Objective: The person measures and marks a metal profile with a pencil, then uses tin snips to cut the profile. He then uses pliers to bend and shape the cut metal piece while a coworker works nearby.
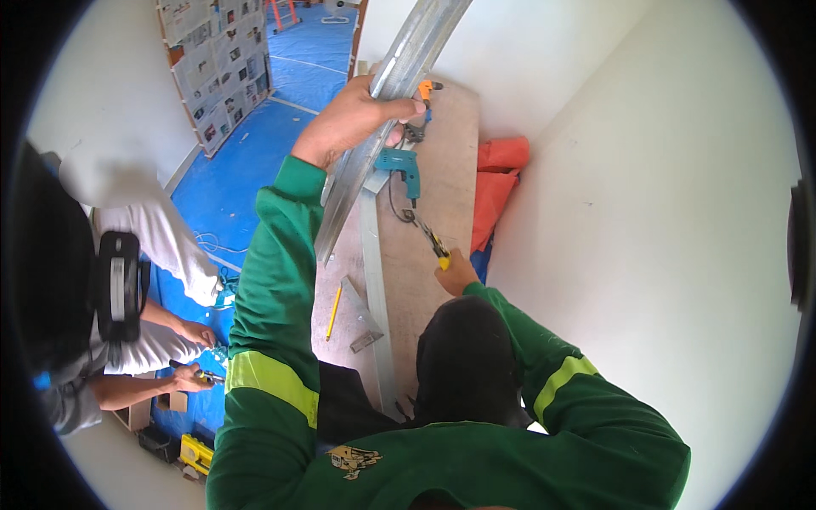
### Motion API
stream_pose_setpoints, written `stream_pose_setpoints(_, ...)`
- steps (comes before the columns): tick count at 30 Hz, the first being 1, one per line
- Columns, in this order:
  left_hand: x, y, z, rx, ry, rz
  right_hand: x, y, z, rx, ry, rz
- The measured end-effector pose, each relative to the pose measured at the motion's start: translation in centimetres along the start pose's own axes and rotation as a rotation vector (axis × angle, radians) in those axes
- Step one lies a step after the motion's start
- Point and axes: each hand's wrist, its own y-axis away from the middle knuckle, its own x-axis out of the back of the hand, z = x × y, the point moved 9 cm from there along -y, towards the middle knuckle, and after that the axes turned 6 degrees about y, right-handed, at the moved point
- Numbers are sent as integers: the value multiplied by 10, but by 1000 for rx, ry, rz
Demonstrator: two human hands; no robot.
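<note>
My left hand [348, 121] is closed around a long galvanized metal channel [406, 64], raised at a slant above a wooden board. Lower down on the right, my right hand [457, 274] grips tin snips [432, 240] with yellow-and-black handles; the far end of the tool points toward the drills. A teal corded drill [403, 163] lies on the board [450, 153] beside the raised channel, which hides part of the board. Another metal channel [374, 272] rests lengthwise on the board. Near it are a yellow pencil [334, 311] and a clear plastic bag [360, 316] with small contents.
An orange drill [427, 87] sits at the board's far end. Red-orange sheeting [497, 191] lies between board and right wall. At left, a co-worker's hand [194, 378] holds a tool over blue floor sheeting [208, 212]. A yellow case [196, 454] stands below. A newspaper-covered panel [217, 72] leans farther back.
</note>
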Motion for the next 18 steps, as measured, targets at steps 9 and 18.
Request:
stream_pose_setpoints(9, -6, -6, -18, -62, -292, 118, -98, 15, 62, -417, 216, 76)
stream_pose_setpoints(18, 2, -6, -16, -279, -714, 233, 78, -41, -66, 100, -683, 4)
